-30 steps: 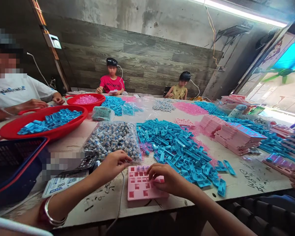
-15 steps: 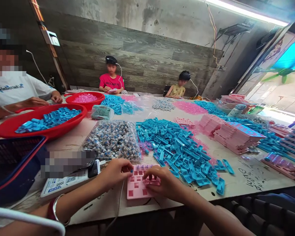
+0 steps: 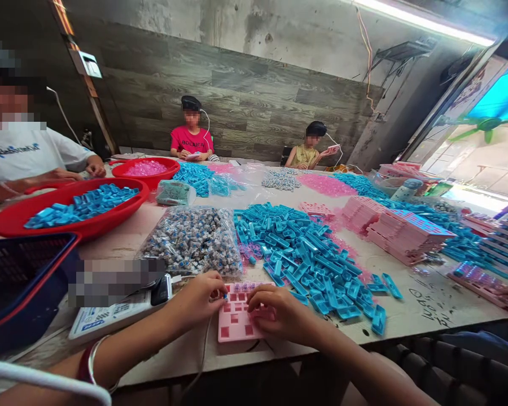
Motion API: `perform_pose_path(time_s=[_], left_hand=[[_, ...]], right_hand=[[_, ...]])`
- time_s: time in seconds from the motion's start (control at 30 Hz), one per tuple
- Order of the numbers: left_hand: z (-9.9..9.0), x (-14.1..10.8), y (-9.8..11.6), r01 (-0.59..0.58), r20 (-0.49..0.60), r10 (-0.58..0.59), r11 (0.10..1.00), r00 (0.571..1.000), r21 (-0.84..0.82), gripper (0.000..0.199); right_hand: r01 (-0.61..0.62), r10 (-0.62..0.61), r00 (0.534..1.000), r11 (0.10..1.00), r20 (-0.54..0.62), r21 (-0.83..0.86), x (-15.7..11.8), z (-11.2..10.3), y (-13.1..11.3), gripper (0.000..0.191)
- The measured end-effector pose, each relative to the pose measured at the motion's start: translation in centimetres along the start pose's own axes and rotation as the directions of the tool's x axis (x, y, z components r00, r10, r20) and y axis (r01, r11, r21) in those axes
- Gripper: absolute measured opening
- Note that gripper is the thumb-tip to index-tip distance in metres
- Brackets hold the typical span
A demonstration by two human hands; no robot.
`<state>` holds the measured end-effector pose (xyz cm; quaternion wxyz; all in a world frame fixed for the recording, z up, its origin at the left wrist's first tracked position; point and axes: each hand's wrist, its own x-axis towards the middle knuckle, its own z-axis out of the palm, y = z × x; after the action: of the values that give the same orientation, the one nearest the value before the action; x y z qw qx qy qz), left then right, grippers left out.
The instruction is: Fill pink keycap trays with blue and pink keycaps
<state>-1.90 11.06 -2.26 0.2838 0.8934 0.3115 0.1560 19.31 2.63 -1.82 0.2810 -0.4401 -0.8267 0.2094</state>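
Observation:
A pink plastic panel with square holes (image 3: pixel 236 331) lies at the table's near edge, with clear purplish pieces along its far row. My left hand (image 3: pixel 201 299) is at the panel's far left corner, thumb and fingertips pinched on a small blue piece (image 3: pixel 226 296), mostly hidden by the fingers. Over the right part of the panel, my right hand (image 3: pixel 285 316) has its fingers curled down onto it, gripping that side. Its palm hides several holes. Beyond the panel lies a clear bag of small white-and-blue parts (image 3: pixel 190 239).
A heap of blue plastic trays (image 3: pixel 305 259) spreads right of the bag. Stacked pink panels (image 3: pixel 406 237) stand farther right. At left are a red basin of blue pieces (image 3: pixel 129 206), a dark basket (image 3: pixel 68 254) and a white box (image 3: pixel 110 316). Co-workers sit around the table.
My hands stay at the pink panel, with only slight shifts of the fingers. Across the table, a co-worker at the right has raised a hand with a pale pink item.

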Motion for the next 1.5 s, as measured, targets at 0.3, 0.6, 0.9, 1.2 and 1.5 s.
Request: perform_pose_path(time_s=[0.3, 0.6, 0.9, 1.2, 1.5], left_hand=[[0.1, 0.1, 0.2, 0.09, 0.032, -0.087, 0.992, 0.996, -0.087, 0.004], [0.2, 0.3, -0.3, 0.069, 0.058, -0.06, 0.984, 0.997, -0.166, 0.01], [-0.1, 0.2, 0.2, 0.078, 0.04, -0.073, 0.986, 0.997, -0.146, 0.013], [0.1, 0.2, -0.4, 0.058, 0.04, -0.053, 0.986, 0.998, -0.156, 0.015], [-0.6, 0.0, 0.4, 0.033, 0.032, -0.026, 0.971, 0.999, -0.236, 0.014]], right_hand=[[-0.04, 0.042, 0.998, 0.997, 0.041, -0.062, -0.2, -0.1, 0.1, 0.024], [-0.047, 0.038, 0.97, 0.998, -0.242, -0.033, 2.1, 1.4, -0.3, 0.021], [0.101, -0.069, 0.945, 0.991, -0.319, 0.087, 3.4, 3.9, 0.2, 0.022], [0.157, -0.13, 0.939, 0.986, -0.319, 0.059, 3.7, 4.2, 0.4, 0.02], [0.195, -0.175, 0.94, 0.98, -0.292, 0.039, 3.7, 4.3, 0.8, 0.005]])
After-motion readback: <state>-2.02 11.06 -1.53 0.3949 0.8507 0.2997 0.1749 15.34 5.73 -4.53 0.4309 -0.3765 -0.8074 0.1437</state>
